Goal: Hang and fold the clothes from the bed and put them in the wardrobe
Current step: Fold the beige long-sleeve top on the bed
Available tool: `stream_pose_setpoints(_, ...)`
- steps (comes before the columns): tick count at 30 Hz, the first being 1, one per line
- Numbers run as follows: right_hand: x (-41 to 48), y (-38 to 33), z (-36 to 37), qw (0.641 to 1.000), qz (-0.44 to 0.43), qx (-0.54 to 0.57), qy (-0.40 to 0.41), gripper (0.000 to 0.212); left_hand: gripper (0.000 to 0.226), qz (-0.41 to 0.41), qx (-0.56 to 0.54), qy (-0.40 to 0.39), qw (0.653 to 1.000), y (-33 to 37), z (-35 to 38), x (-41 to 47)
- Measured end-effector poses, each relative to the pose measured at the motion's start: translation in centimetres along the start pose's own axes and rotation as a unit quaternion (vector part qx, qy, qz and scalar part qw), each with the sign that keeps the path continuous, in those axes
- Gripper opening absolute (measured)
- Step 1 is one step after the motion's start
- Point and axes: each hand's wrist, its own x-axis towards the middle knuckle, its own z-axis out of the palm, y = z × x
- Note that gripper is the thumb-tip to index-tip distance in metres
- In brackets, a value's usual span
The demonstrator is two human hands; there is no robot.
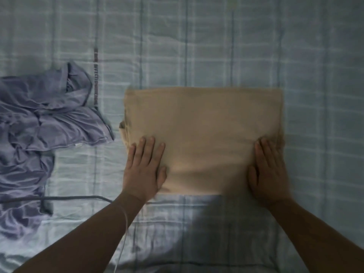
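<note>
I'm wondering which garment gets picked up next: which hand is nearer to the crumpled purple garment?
Left. The left hand lies flat on the beige folded cloth's left edge, beside the purple garment; the right hand presses the cloth's far right edge.

Both bare forearms reach forward from the lower corners, roughly parallel. The left hand (144, 168) lies flat, palm down, fingers (151, 148) straight and close together, thumb out toward the other hand. The right hand (268, 172), blurred, also lies palm down, fingers extended, thumb turned inward.
</note>
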Motion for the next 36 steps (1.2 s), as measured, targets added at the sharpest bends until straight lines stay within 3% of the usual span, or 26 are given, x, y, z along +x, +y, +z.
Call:
stream_pose_setpoints(12, 0.4, -0.3, -1.6, 0.996, 0.031, 0.074, -0.037, 0.062, 0.061, -0.034, -0.06, -0.005, 0.998, 0.9, -2.8, 0.2)
stream_pose_setpoints(17, -1.3, -0.3, -4.4, 0.967, 0.197, 0.158, 0.025, 0.043, 0.043, 0.04, -0.169, 0.027, 0.984, 4.5, -6.4, 3.0)
stream_pose_setpoints(21, -3.1, -0.4, -4.8, 0.878, 0.396, 0.27, 0.009, 0.048, 0.032, 0.039, -0.262, -0.056, 0.963, 11.9, -8.9, 9.3)
stream_pose_setpoints(24, -4.2, -0.5, -4.7, 0.859, 0.413, 0.3, -0.027, 0.036, 0.022, 0.012, -0.274, -0.127, 0.953, 19.1, -9.4, 14.7)
stream_pose_setpoints(26, -4.8, -0.5, -4.7, 0.855, 0.417, 0.302, -0.06, 0.027, 0.031, -0.024, -0.265, -0.148, 0.953, 23.5, -8.8, 17.2)
stream_pose_setpoints(28, -5.4, 0.0, -4.1, 0.853, 0.422, 0.298, -0.077, 0.032, 0.044, -0.071, -0.252, -0.165, 0.951, 27.0, -7.9, 18.7)
stream_pose_setpoints(33, -5.6, 1.2, -3.8, 0.865, 0.406, 0.284, -0.083, 0.02, 0.092, -0.171, -0.158, -0.201, 0.952, 30.6, -6.0, 20.3)
stream_pose_setpoints(36, -5.5, 1.7, -3.6, 0.871, 0.395, 0.279, -0.088, 0.022, 0.087, -0.184, -0.146, -0.18, 0.955, 30.7, -4.8, 21.0)
